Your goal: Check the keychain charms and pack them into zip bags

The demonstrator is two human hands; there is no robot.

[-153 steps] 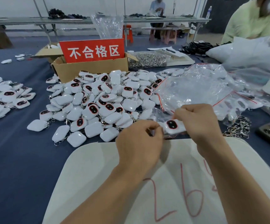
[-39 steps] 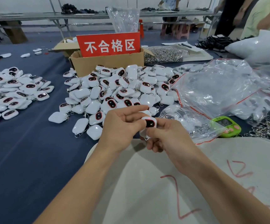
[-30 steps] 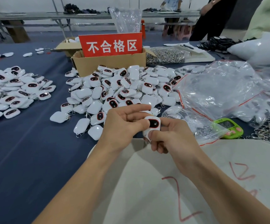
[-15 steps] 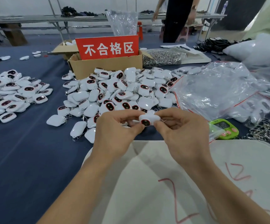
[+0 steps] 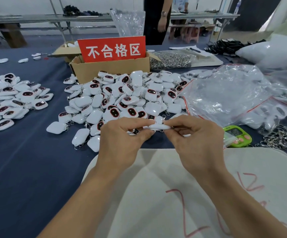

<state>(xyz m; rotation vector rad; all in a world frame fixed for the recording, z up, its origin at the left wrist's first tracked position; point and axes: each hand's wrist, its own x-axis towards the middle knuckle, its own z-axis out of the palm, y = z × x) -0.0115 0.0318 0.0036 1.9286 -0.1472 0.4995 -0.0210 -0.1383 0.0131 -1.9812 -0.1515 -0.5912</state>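
Both hands are raised over the worktop (image 5: 27, 169), just above the far edge of a white pad (image 5: 156, 194) that carries red handwritten marks.

The left hand (image 5: 122, 136) pinches the left end of one white keychain charm (image 5: 157, 126) between thumb and fingertips. The right hand (image 5: 196, 141) pinches the charm's right end between thumb and forefinger, with the other fingers curled beneath. The charm sits level between the two hands and is seen edge-on. Its printed face cannot be seen from here.

Directly behind the hands is a large pile of charms (image 5: 127, 97) lying loose on the dark blue cloth. Some show a dark oval face with a red rim, others a plain white back, and most have small metal clips. A second pile (image 5: 10, 98) lies well apart to the left.

Behind the large pile is a cardboard box (image 5: 111, 71), open at the top, with a red sign (image 5: 112, 49) in white Chinese characters standing in it.

To the right of the pile is a heap of clear zip bags (image 5: 225, 95) with red seal lines. Some at the right edge hold charms.

A green timer (image 5: 237, 135) sits near the right hand, partly under a bag corner. Loose key rings (image 5: 277, 138) lie just beside the timer, to its right.

At the far side a standing person (image 5: 154, 19) is visible from the torso down.
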